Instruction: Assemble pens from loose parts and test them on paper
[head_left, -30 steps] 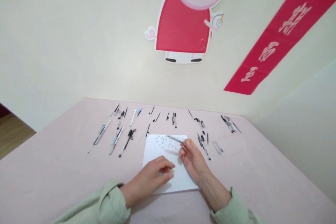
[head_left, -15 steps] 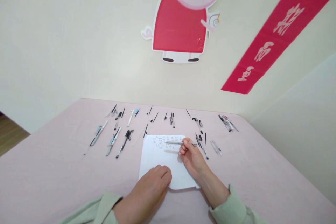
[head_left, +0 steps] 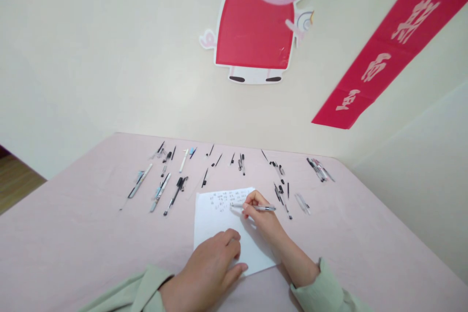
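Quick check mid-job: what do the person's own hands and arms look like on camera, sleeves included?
The left hand and right hand are ungloved, with no ring, watch or cable visible. The left sleeve and right sleeve are pale green, plain and loose at the ends, with no markings that I can make out.

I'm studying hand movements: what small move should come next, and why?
Probably a short written stroke: the right hand grips a slim silvery-grey pen, its tip beside the small grey handwriting on the white paper sheet, while the left hand lies over the sheet's near part.
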Available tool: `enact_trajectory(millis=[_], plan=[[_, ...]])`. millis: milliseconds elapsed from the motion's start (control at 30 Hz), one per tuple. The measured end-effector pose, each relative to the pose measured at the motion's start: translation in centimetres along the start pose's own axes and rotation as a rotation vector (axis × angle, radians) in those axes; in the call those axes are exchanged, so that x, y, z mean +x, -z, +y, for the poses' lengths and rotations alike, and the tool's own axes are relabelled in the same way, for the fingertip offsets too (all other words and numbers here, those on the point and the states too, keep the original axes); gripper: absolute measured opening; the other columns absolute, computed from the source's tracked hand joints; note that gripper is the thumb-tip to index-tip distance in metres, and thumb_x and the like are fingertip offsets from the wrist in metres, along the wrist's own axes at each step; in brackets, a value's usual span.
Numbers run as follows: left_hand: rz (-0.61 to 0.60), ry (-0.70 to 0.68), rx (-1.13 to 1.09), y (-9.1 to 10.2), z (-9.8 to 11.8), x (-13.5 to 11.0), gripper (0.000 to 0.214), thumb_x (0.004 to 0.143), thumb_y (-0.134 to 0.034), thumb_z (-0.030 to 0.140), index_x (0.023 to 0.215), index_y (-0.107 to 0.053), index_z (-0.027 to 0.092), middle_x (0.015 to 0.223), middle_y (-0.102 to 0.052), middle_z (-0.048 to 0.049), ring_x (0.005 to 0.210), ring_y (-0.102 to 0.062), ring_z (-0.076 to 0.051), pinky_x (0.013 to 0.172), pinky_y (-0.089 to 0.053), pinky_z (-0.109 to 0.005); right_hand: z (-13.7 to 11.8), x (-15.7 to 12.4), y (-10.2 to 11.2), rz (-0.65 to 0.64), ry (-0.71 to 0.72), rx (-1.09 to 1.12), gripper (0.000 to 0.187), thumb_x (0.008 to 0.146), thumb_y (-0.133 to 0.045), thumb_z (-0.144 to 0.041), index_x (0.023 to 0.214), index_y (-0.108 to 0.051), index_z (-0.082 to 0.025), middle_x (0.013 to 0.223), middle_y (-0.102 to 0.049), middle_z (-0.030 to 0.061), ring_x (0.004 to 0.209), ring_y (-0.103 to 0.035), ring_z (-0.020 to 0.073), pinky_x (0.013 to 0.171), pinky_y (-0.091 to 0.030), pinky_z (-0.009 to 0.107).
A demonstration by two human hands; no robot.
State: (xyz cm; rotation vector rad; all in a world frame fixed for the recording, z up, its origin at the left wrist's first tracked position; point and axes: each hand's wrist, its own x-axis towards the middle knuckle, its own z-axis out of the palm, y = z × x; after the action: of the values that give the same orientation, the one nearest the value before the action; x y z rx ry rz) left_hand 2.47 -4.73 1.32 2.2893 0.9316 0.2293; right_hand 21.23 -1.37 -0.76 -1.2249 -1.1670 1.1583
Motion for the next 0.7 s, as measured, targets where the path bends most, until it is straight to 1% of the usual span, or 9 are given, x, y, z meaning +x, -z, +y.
enact_trajectory(millis=[67,100,167,233,267,367,433,500,700], plan=[[0.026,0.059,0.112,0.0,-0.2,0.4,0.016,0.088,-0.051,0.022,0.101,-0.060,0.020,0.127,-0.056,-0.0094,0.104,-0.060,-0.024,0.088,-0.048,-0.036,0.0,-0.2,-0.3,-0.034,0.021,-0.132,0.004,0.081,-0.062,-0.025,0.081,-0.060,-0.021,0.060,-0.057,-0.0042,0.061,-0.055,0.0135,0.066,-0.042,0.028],[0.030,0.088,0.180,0.0,-0.3,0.6,0.021,0.087,-0.050,0.019,0.106,-0.058,0.020,0.133,-0.053,-0.0101,0.106,-0.060,-0.025,0.088,-0.049,-0.038,-0.1,-0.2,-0.4,-0.065,0.028,-0.170,0.007,0.084,-0.058,-0.027,0.088,-0.062,-0.022,0.066,-0.060,-0.0022,0.067,-0.059,0.0152,0.070,-0.044,0.030],[0.002,0.146,0.304,-0.1,-0.4,1.0,0.030,0.085,-0.051,0.015,0.114,-0.056,0.019,0.142,-0.047,-0.0123,0.106,-0.062,-0.028,0.085,-0.052,-0.041,-0.2,-0.3,-0.6,-0.137,0.032,-0.207,0.020,0.088,-0.051,-0.029,0.103,-0.062,-0.023,0.085,-0.066,0.0029,0.083,-0.063,0.0181,0.079,-0.046,0.033],[-0.015,0.177,0.385,-0.1,-0.4,1.2,0.036,0.084,-0.052,0.015,0.120,-0.054,0.019,0.146,-0.043,-0.0142,0.104,-0.064,-0.029,0.082,-0.054,-0.043,-0.2,-0.1,-0.8,-0.171,0.034,-0.226,0.021,0.088,-0.050,-0.029,0.104,-0.061,-0.023,0.098,-0.065,0.0046,0.091,-0.062,0.0188,0.081,-0.046,0.033],[-0.014,0.180,0.409,-0.1,-0.3,1.3,0.037,0.084,-0.053,0.016,0.121,-0.054,0.018,0.147,-0.042,-0.0148,0.103,-0.064,-0.030,0.081,-0.055,-0.044,-0.2,0.0,-1.0,-0.169,0.039,-0.248,0.017,0.086,-0.052,-0.027,0.099,-0.061,-0.023,0.097,-0.065,0.0037,0.088,-0.062,0.0183,0.078,-0.046,0.031],[-0.006,0.163,0.450,0.0,-0.1,1.4,0.039,0.085,-0.053,0.017,0.123,-0.053,0.018,0.149,-0.041,-0.0151,0.100,-0.066,-0.030,0.077,-0.057,-0.044,0.1,0.4,-1.3,-0.126,0.056,-0.344,0.001,0.080,-0.055,-0.022,0.080,-0.055,-0.022,0.075,-0.057,-0.0021,0.069,-0.055,0.0149,0.064,-0.042,0.027],[-0.020,0.173,0.463,0.1,0.1,1.3,0.042,0.085,-0.053,0.017,0.127,-0.052,0.018,0.150,-0.039,-0.0150,0.096,-0.068,-0.029,0.075,-0.058,-0.043,0.2,0.5,-1.7,-0.106,0.049,-0.388,0.005,0.078,-0.053,-0.021,0.076,-0.050,-0.022,0.066,-0.049,-0.0050,0.061,-0.048,0.0133,0.059,-0.038,0.026],[-0.042,0.191,0.468,0.0,0.2,1.3,0.047,0.084,-0.054,0.016,0.130,-0.051,0.018,0.151,-0.038,-0.0152,0.092,-0.070,-0.029,0.074,-0.059,-0.043,0.2,0.4,-2.0,-0.096,0.046,-0.412,0.006,0.078,-0.052,-0.021,0.076,-0.048,-0.023,0.063,-0.046,-0.0064,0.058,-0.045,0.0129,0.058,-0.036,0.025],[-0.045,0.182,0.481,-0.5,0.1,1.3,0.054,0.083,-0.053,0.014,0.137,-0.047,0.014,0.150,-0.039,-0.0156,0.088,-0.071,-0.029,0.073,-0.060,-0.042,0.6,0.3,-2.6,-0.049,0.065,-0.489,0.007,0.080,-0.050,-0.023,0.074,-0.045,-0.023,0.060,-0.044,-0.0069,0.059,-0.046,0.0139,0.060,-0.036,0.026]])
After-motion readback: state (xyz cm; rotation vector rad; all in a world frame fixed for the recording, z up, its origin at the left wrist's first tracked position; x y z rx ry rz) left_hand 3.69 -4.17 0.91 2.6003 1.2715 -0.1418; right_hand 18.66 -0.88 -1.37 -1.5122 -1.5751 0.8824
